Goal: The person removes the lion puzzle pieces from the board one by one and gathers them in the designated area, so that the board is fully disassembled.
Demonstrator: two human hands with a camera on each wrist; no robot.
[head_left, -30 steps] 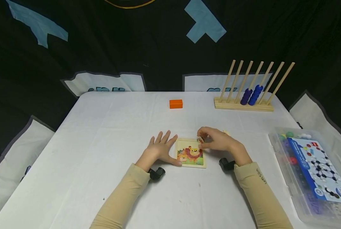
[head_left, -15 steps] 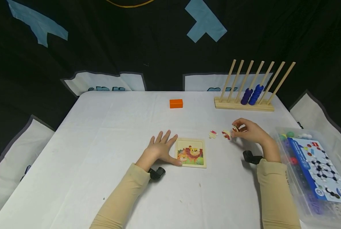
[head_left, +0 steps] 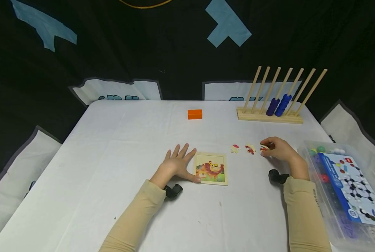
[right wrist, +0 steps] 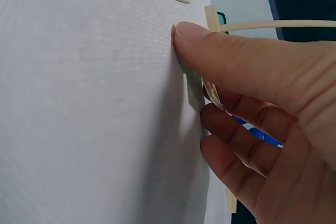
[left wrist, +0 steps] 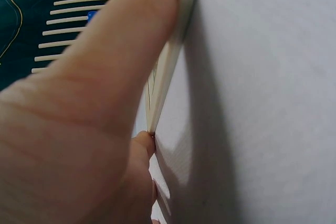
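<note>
My left hand (head_left: 178,165) lies with fingers spread at the left side of a small wooden jigsaw puzzle (head_left: 211,154). Its thumb rests along the lower left edge of the frame. Lion artwork fills the lower part of the puzzle; a plain pale yellow strip shows above it. To the right, my right hand (head_left: 281,151) pinches a red-and-cream puzzle piece (head_left: 264,148) between thumb and fingers, close over the table. In the right wrist view that piece (right wrist: 212,96) is seen edge-on. Two loose pieces, one pinkish (head_left: 235,148) and one red (head_left: 250,149), lie between puzzle and hand.
An orange block (head_left: 195,114) sits toward the back. Behind the right hand stands a wooden peg rack (head_left: 269,119) with purple and blue beads on two pegs. A clear plastic box (head_left: 329,210) bearing a blue molecule-model booklet (head_left: 355,189) occupies the right edge.
My right hand lifted a piece from the puzzle's upper right, carried it right past the two loose pieces and lowered it toward the table. The left hand stayed in place.
</note>
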